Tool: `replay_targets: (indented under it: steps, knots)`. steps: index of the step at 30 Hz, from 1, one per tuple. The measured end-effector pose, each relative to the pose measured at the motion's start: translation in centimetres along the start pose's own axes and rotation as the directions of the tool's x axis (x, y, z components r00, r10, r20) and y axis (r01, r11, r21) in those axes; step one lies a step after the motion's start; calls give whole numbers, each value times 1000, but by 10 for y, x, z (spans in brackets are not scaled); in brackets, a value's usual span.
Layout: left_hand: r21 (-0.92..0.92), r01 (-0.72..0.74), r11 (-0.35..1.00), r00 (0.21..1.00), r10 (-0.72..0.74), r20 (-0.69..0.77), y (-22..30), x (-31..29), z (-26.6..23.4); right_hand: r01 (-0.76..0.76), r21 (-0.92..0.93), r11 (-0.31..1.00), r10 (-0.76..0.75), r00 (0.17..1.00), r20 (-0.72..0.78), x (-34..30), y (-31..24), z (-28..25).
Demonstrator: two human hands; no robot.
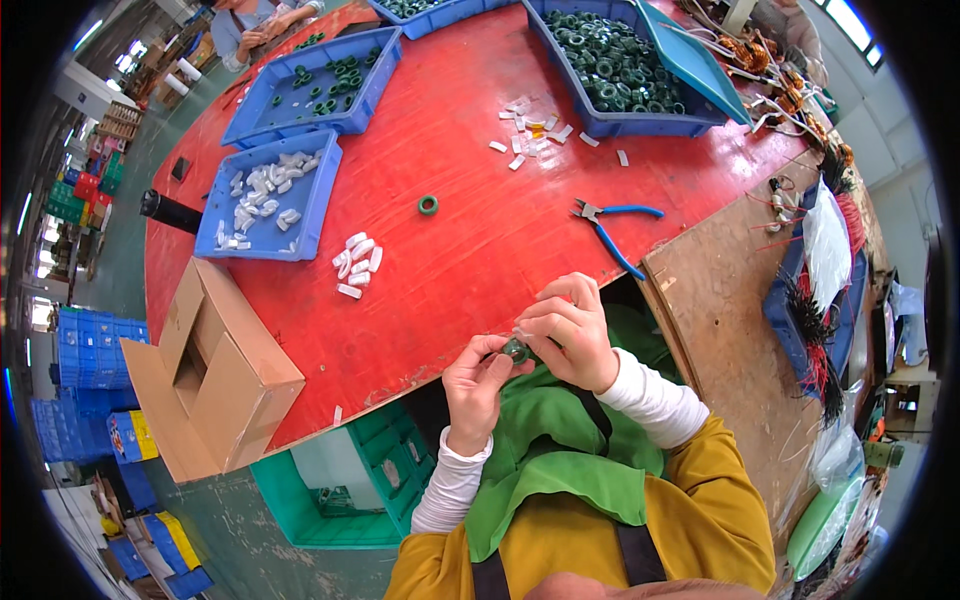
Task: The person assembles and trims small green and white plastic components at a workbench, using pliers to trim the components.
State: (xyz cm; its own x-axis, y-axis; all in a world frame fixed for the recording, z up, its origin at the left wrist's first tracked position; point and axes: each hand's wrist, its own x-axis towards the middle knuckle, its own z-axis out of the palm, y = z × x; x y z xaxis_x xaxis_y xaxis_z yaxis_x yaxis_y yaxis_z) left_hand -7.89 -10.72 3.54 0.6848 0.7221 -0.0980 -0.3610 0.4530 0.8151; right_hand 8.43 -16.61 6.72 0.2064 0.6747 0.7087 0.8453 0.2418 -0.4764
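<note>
My left hand [474, 385] pinches a dark green ring [515, 350] between thumb and fingers, just over the table's near edge. Against the ring, my right hand [572, 335] has its fingertips closed together; a small pale bit shows there, too small to name. One loose green ring [428, 205] lies flat on the red table [450, 130] ahead of my hands. Left of it is a small heap of white plastic pieces [358, 265]. To the right rests a pair of blue-handled cutting pliers [608, 225], jaws pointing left.
Blue trays hold white pieces [212, 232], scattered green rings [240, 130] and many green rings [660, 128]. White strips [537, 140] lie mid-table. An open cardboard box [235, 385] stands left, a teal crate [300, 530] below. Wires fill the right side. Another person [245, 30] sits far left.
</note>
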Motion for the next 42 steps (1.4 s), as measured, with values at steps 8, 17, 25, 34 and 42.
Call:
replay_targets:
  steps: [8,17,25,34,42]
  knots:
    - [119,59,991,981,-80,175,8,4,-16,-534,341,774,384,823,417,-5,3,-5]
    - [-148,85,985,993,-72,90,-5,2,-13,-485,472,736,285,855,434,-29,5,-3]
    - [-64,103,993,991,-97,89,-3,2,-8,-489,465,738,256,840,478,-33,8,-2]
    - [-97,97,991,991,-87,101,-11,3,-15,-283,293,913,200,938,281,-18,1,-11]
    - [-118,89,989,996,-87,26,-13,3,-6,25,106,994,-37,993,116,-27,-4,6]
